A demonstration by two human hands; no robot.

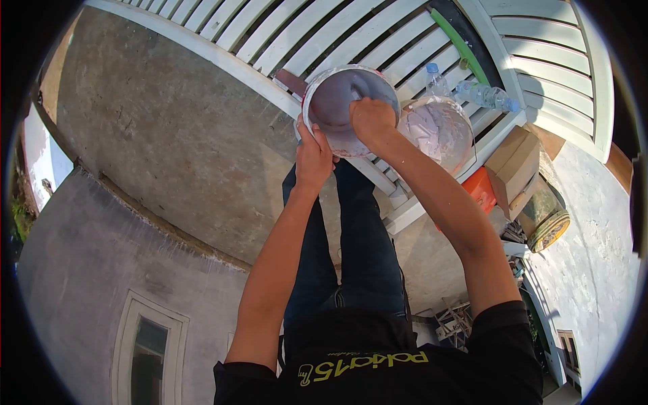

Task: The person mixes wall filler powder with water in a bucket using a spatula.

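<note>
Two bare hands are on the job, both at the bucket [324, 100], which stands at the near edge of a white slatted bench [233, 64]. Its round mouth opens up toward the viewer, so we're looking down its long axis; any slight tilt I can't call. And the look of it: pale rim smeared with paint, a reddish streak down the left side, and a dull lavender-grey coating across the inside.

Here's the left hand [314, 154], fingers together, clamped over the rim at the near left. Over to the right hand [373, 123], down inside the mouth, fingers curled into a fist around a grey tool [356, 90]. Only a short end shows, pointing away from the person and a touch left; its full shape is hidden.

Just right of the bucket sits a tub [460, 145] with crumpled pinkish-white stuff inside, and beyond it two clear bottles [482, 94] beside a green strip [462, 47].
</note>
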